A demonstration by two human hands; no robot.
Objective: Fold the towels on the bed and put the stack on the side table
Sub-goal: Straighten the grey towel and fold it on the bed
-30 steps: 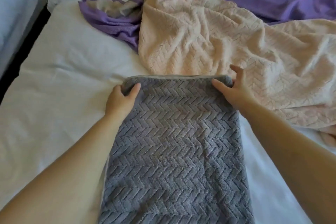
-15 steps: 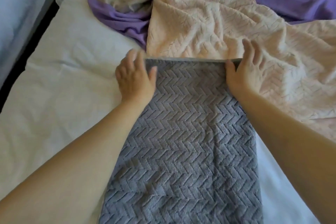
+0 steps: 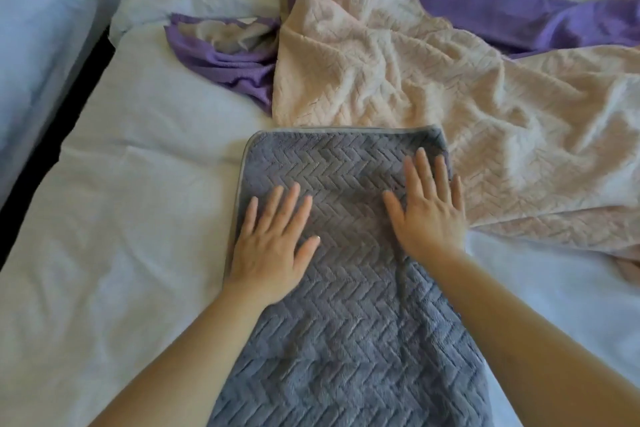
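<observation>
Both the left hand (image 3: 272, 246) and the right hand (image 3: 427, 210) press flat, fingers straight and spread, on the grey towel (image 3: 346, 322). A pink towel (image 3: 398, 69) lies crumpled just beyond the grey towel.

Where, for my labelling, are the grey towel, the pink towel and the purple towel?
grey towel (image 3: 346, 340): head view, flat middle part.
pink towel (image 3: 381, 73): head view, crumpled middle.
purple towel (image 3: 228, 62): head view, bunched left part.

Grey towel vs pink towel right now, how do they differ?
The grey towel lies flat with straight edges; the pink towel is crumpled and unfolded. The left hand and right hand press flat on the grey towel; the pink towel lies loose beside them. Both have a herringbone texture and lie on the bed.
</observation>
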